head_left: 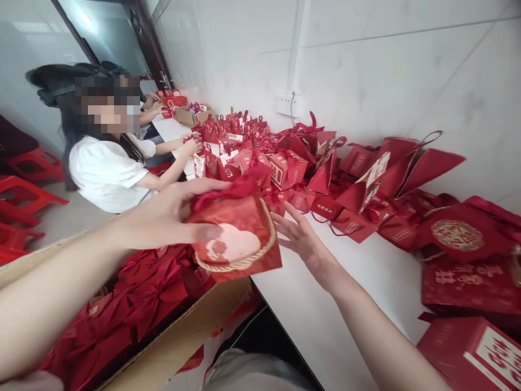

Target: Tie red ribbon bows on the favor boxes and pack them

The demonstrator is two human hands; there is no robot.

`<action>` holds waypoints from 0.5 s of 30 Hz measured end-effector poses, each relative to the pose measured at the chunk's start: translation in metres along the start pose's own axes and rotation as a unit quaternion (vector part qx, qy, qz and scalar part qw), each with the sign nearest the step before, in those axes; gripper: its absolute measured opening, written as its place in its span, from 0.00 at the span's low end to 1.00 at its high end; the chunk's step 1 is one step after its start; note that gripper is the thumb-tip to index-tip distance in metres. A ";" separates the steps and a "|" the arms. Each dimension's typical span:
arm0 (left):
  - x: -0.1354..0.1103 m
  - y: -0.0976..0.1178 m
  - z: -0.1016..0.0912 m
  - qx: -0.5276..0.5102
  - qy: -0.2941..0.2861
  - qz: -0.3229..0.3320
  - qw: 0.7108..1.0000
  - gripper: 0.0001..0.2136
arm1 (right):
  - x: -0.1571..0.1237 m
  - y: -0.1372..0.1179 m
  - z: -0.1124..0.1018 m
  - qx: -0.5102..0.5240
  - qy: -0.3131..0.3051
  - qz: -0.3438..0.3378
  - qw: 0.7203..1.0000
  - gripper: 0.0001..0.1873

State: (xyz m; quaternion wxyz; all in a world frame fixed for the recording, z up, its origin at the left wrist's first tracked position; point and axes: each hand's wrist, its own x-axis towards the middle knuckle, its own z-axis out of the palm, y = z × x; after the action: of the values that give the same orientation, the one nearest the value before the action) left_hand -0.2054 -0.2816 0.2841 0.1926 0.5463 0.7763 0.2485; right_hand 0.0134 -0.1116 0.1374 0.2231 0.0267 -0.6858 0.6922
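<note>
My left hand (pixel 171 214) is closed around a red gift box (pixel 244 217) with a pale heart-shaped patch, a dark red ribbon on top and a twisted cream cord handle. The box is held in the air, tilted, above the edge between the table and a carton. Just right of it, my right hand (pixel 303 239) has its fingers spread and holds nothing. Whether its fingertips touch the box I cannot tell. Below my left arm, a cardboard carton (pixel 191 336) is filled with red ribboned boxes (pixel 154 293).
A white table (pixel 297 293) runs along the wall, heaped with red gift boxes (pixel 285 168) and bags. More boxes (pixel 468 282) are stacked at the right. A co-worker (pixel 109 163) in white handles items on the left, with another person behind. Red plastic stools (pixel 24 195) stand at far left.
</note>
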 end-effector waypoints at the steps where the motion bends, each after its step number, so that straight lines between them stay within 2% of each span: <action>1: 0.011 0.007 0.012 -0.014 -0.032 0.028 0.999 0.43 | -0.002 -0.009 0.001 0.008 -0.001 0.002 1.000 0.54; 4: 0.040 0.020 0.038 -0.051 -0.090 0.090 0.991 0.34 | -0.009 -0.021 0.001 0.011 0.060 0.054 0.997 0.56; 8: 0.066 0.016 0.070 -0.148 -0.072 0.100 0.981 0.34 | -0.016 -0.021 -0.012 0.040 0.153 0.102 0.982 0.53; 10: 0.074 0.008 0.086 -0.191 -0.072 0.098 0.974 0.36 | -0.019 -0.023 -0.021 0.054 0.187 0.101 0.976 0.52; 12: 0.078 0.001 0.102 -0.247 -0.099 0.083 0.960 0.36 | -0.023 -0.028 -0.030 0.058 0.208 0.085 0.973 0.50; 15: 0.079 -0.003 0.119 -0.363 -0.142 0.044 0.920 0.36 | -0.027 -0.034 -0.040 0.053 0.221 0.063 0.972 0.46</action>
State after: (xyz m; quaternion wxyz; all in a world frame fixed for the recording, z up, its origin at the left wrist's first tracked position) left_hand -0.1657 -0.1867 0.1846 0.4748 0.5019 0.5724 0.4416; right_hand 0.0604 -0.0819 0.1571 0.3237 -0.1583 -0.5823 0.7287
